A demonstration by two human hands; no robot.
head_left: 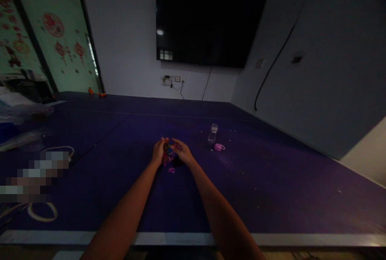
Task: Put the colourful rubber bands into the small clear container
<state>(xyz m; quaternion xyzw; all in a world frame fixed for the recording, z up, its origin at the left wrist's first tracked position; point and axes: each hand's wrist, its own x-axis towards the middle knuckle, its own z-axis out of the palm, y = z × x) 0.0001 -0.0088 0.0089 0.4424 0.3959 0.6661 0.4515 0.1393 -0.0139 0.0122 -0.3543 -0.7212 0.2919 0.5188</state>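
Both my arms reach forward over a dark purple table (256, 171). My left hand (158, 150) and my right hand (182, 152) are cupped together around a small heap of colourful pieces (169, 156), pink, blue and dark ones. The fingers of both hands curl in and touch the heap from either side. One loose pink piece (171, 170) lies just in front of the heap on the table. The room is dim and the single pieces are too small to name.
A small clear plastic bottle (212, 133) stands right of my hands, with a pink ring-shaped thing (219, 146) beside it. Light cords (42, 211) lie at the left. A dark screen (208, 25) hangs on the far wall. The table's white front edge (286, 239) runs near me.
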